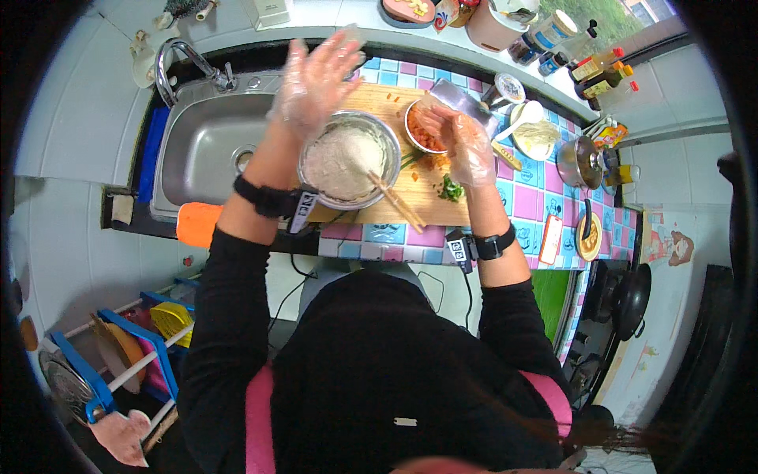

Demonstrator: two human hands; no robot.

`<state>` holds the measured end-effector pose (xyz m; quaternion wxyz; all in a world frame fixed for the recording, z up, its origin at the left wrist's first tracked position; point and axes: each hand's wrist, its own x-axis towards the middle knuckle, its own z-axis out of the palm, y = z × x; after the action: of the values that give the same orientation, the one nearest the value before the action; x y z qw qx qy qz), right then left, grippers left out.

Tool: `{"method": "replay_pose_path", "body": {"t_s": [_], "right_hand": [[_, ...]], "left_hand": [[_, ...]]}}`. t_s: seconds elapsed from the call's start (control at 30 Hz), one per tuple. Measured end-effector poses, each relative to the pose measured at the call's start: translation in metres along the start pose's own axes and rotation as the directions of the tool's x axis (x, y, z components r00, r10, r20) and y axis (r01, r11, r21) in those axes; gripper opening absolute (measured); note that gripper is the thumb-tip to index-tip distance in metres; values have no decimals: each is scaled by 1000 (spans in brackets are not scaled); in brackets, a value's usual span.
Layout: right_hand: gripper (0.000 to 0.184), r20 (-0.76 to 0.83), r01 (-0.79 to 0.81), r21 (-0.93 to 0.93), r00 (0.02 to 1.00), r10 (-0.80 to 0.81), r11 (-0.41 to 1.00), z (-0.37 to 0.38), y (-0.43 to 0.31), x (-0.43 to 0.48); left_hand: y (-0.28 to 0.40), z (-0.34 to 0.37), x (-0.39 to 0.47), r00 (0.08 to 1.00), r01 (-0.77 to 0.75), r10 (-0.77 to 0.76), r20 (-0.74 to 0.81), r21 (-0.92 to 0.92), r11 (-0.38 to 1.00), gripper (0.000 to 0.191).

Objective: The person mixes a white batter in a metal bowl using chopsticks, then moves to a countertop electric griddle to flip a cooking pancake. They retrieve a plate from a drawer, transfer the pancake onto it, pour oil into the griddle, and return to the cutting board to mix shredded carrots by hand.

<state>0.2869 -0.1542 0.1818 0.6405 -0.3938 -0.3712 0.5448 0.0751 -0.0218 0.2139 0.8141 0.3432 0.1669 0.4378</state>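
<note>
My left hand (pixel 314 86), in a clear plastic glove, is raised at the upper left of a metal bowl (pixel 392 133), fingers spread and holding nothing. Pale flour (pixel 340 157) fills that bowl, and wooden chopsticks (pixel 395 200) lean out over its lower right rim. My right hand (pixel 465 139), gloved too, is over the right edge of a smaller bowl of diced orange-red food (pixel 421 131); whether its fingers hold anything is unclear. Chopped greens (pixel 451 188) and orange bits lie on the wooden cutting board (pixel 388 216). A cleaver (pixel 459 98) lies behind my right hand, its handle (pixel 506 155) to the right.
Left of the board is a steel sink (pixel 204 148) with a faucet (pixel 189 62). To the right stand a plate with a white spoon (pixel 524 118), a lidded pot (pixel 577 163), a phone (pixel 551 239) and a small dish (pixel 589 243). Bottles (pixel 604 80) line the windowsill.
</note>
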Motion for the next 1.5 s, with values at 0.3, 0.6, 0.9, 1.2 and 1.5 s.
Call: {"method": "replay_pose_path", "body": {"t_s": [0.3,0.6,0.9,1.2,1.5], "right_hand": [[19,-161,12,-613,977,-139,790,12,17,-57],[23,33,-5,-963,990,-135,-270,57,41,-92],[10,-62,-88,-777,996,-63,-623,56,96,-101],[14,-176,-158,-949,983,45,-273,43,106,-103],[19,-59,-12,-945,989,135,-328,37,86,-93]], "left_hand": [[36,-95,-75,993,59,-50,-106,87,994,74],[39,-124,-90,995,96,-89,-42,239,966,76],[30,-149,-85,999,16,-26,20,389,921,79],[23,-149,-80,1000,3,3,-13,453,891,80],[26,-139,-81,1000,22,-15,-17,510,860,78]]}}
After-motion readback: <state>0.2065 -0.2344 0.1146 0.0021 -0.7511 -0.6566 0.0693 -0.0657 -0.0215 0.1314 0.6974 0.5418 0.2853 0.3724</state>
